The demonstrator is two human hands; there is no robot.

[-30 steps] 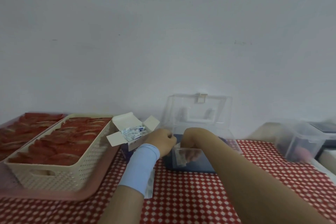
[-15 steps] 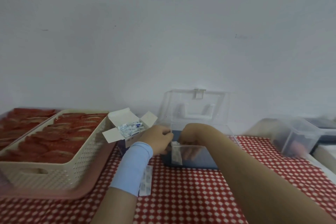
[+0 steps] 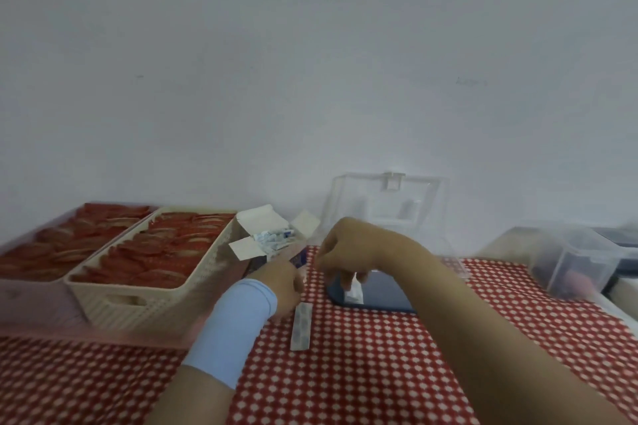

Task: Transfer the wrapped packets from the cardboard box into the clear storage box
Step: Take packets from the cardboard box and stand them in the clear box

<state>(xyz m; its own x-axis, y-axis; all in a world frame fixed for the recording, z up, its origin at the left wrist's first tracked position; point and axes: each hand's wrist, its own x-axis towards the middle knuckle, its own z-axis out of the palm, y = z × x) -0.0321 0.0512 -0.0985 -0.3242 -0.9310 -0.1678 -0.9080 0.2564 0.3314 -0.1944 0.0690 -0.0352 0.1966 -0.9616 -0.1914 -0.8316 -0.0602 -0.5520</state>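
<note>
Two bare hands low over a red-and-white checked tablecloth (image 3: pixel 379 373), close together near the middle. Right hand (image 3: pixel 345 252) knuckles-up, fingers curled downward and pinching a small white wrapped packet (image 3: pixel 354 294) by its upper end, inside the clear plastic storage box (image 3: pixel 455 266), at or just above its dark blue floor (image 3: pixel 386 293). Hinged transparent lid (image 3: pixel 386 197) of that box upright behind, against the pale wall. Left hand (image 3: pixel 284 281), with a light blue sleeve (image 3: pixel 238 317) round the wrist, just left of the storage box and just in front of the small cardboard box (image 3: pixel 241 247); fingers turned away and blurred, so grasping or released impossible to tell. White flaps of the cardboard box folded open, more white-and-blue wrapped packets (image 3: pixel 272 237) heaped inside. Flat on the cloth just beside the left wrist, a long pale strip of joined packets (image 3: pixel 301 326), apart from both boxes. Further left, just beside the cardboard box, a cream perforated plastic basket (image 3: pixel 138 307) filled with red wrapped pieces (image 3: pixel 165 252); next to it a second batch of red pieces (image 3: pixel 51 245) in a pinkish container (image 3: pixel 20 300), blurred. At far right, another clear plastic tub (image 3: pixel 569 262), contents too blurred to name.
</note>
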